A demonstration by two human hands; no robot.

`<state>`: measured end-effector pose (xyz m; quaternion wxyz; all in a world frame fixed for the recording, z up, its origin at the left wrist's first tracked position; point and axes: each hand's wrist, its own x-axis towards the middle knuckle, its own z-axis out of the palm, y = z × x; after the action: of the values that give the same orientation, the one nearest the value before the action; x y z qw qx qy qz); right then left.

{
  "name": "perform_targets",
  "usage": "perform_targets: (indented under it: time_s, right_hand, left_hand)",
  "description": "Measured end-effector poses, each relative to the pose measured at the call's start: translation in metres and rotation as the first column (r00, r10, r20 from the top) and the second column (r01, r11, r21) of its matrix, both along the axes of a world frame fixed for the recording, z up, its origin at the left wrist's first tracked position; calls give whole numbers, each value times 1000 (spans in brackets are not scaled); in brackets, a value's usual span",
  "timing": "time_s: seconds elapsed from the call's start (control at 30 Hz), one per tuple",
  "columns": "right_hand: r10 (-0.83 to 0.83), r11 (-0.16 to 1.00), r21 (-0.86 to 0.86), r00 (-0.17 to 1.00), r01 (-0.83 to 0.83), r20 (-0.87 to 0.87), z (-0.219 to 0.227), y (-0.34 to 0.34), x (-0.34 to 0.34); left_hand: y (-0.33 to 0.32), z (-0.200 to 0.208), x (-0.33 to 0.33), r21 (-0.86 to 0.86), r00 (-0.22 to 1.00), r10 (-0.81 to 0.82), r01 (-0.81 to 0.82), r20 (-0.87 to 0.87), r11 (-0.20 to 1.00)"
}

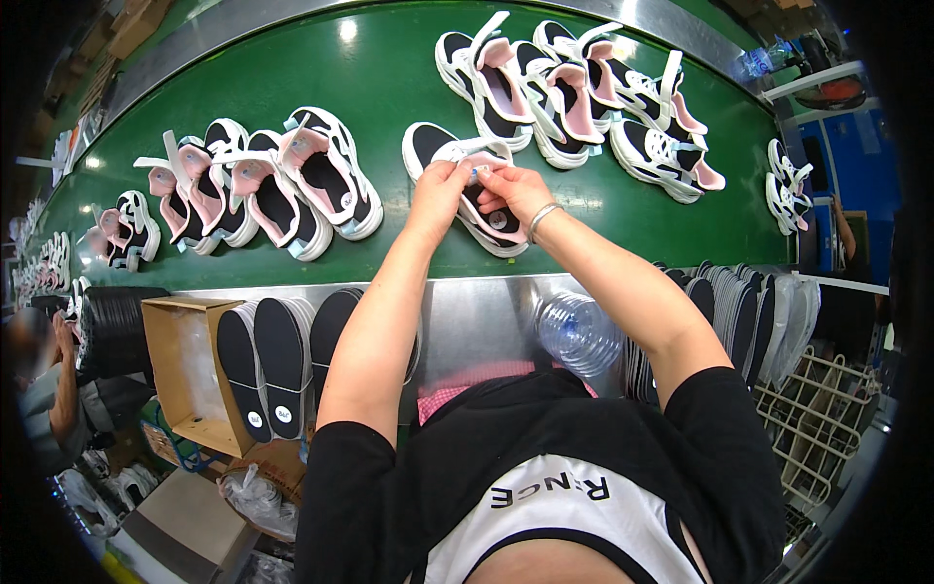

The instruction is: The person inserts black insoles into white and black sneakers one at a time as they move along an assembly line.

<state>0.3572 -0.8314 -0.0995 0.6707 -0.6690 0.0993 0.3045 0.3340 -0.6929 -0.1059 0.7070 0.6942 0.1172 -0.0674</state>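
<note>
A black-and-white sneaker (pixel 496 236) with pink lining lies on the green table in front of me, its toe pointing away to the left. Over its opening, both my hands meet with the fingertips together. My left hand (pixel 441 198) is closed in a pinch at the near side of the tongue. My right hand (pixel 519 197), with a metal bangle at the wrist, pinches right beside it. A tiny whitish-blue bit shows between the fingertips, too small to name. The fingers hide part of the shoe's tongue and collar.
More matching sneakers stand to the left (pixel 331 180) and at the far right (pixel 559 97) on the green belt-like table (pixel 389 58). Stacked black insoles (pixel 282 355) and a cardboard box (pixel 199 370) sit below its left edge. A clear plastic bottle (pixel 581 333) and a wire rack (pixel 812 419) are at right.
</note>
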Motion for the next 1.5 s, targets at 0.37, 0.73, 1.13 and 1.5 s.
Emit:
perform_targets:
  time_s: [0.37,0.73,1.13,1.5]
  right_hand:
    - [702,711,-524,509,-469,498,99,-116,-50]
    - [932,301,-910,291,-286,217,118,-132,-112]
    - [858,334,-909,480,-251,182,-41,3,-30]
    - [763,349,-837,647,-422,-8,-6,1,4]
  left_hand:
    - [-33,1,-45,398,852,-61,-178,520,900]
    - [-35,6,-41,433,876,58,-294,479,852]
    - [-40,-33,-53,500,900,167,-370,403,783]
    - [-51,-19,-38,461,897,148,-349,417,816]
